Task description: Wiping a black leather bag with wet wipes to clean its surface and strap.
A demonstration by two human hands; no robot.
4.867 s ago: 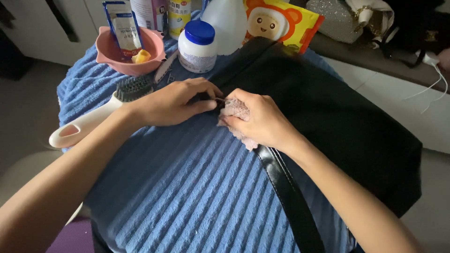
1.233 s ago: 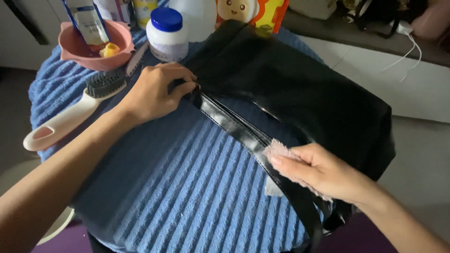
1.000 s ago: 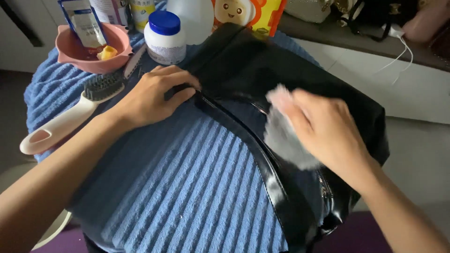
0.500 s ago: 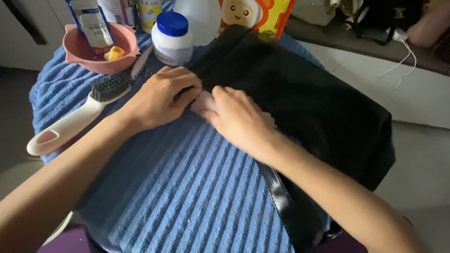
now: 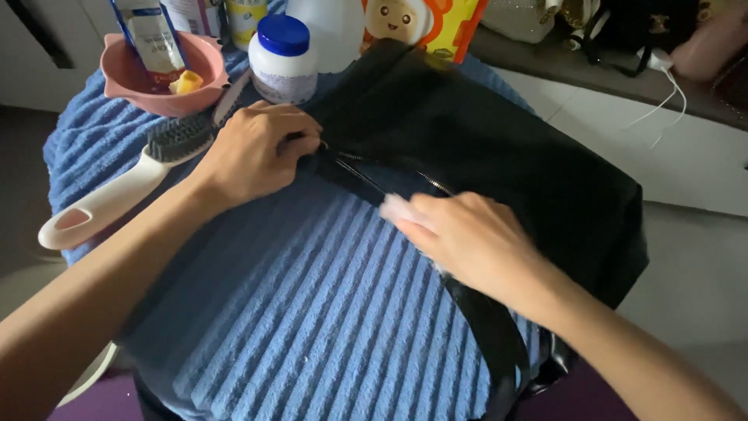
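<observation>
I see the black bag [image 5: 499, 148] lying flat on the blue ribbed towel [image 5: 312, 312], and I take the bag as my landmark. Its zippered edge runs diagonally from the upper left toward the lower right, with a glossy black strap [image 5: 487, 335] trailing off along that same edge toward the bottom of the view.

My left hand [image 5: 253, 152] rests on the bag's upper-left corner, fingers curled down and pinching the end of the zipper edge against the towel. My right hand [image 5: 467, 238] sits further along that edge, near the bag's middle, fingers bent around a small pale pink cloth [image 5: 399, 210] pressed onto the bag; only a corner of the cloth shows past the fingertips, and the hand is blurred.

Just left of the bag's corner, beside my left hand, a white-handled brush [image 5: 117, 195] with dark bristles lies on the towel. Beyond the bag's upper-left corner stands a white jar with a blue lid [image 5: 282, 58], and left of it a pink bowl [image 5: 202, 74] holding a tube and a small yellow piece. Behind the bag's top edge stands an orange and yellow cartoon package [image 5: 425, 23].
</observation>
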